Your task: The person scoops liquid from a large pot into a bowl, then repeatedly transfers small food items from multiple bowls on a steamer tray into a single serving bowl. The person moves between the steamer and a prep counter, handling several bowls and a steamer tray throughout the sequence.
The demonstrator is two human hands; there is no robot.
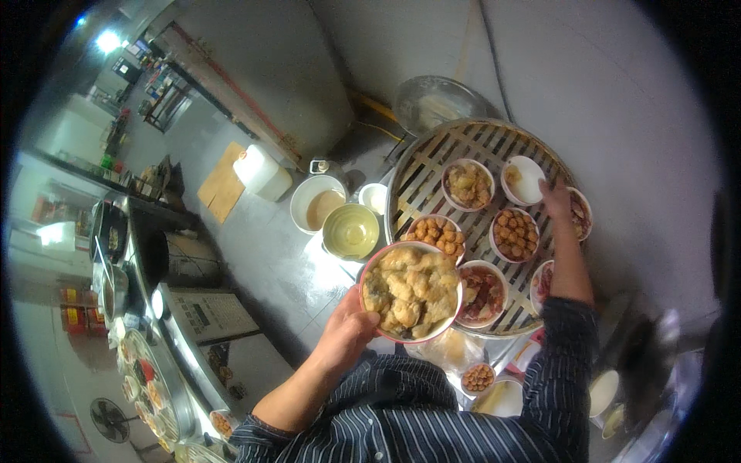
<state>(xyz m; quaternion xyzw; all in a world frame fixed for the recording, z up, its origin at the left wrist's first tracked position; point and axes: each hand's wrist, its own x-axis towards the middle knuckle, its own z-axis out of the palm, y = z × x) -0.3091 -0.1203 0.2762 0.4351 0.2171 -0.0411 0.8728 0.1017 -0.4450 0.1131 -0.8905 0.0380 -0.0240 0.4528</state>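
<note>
My left hand [350,324] grips the rim of a full bowl of battered, fried pieces [411,289], held up near my body. My right hand [557,199] reaches over a round slatted steamer rack [425,168] and touches the rim of a white bowl [524,180] with a little food at one side. Around it on the rack stand a bowl of fried pieces [468,184], a bowl of brown balls [514,234], another bowl of balls [437,232], a bowl of reddish sliced meat [481,294] and a bowl partly behind my right forearm [579,214].
Left of the rack are a green basin [351,231], a white bucket [315,202] with brownish liquid and a white plastic jug [261,173]. A metal pan [437,104] leans behind the rack. A small bowl of balls [478,379] sits close to my body. A counter with a large food tray [156,388] stands at left.
</note>
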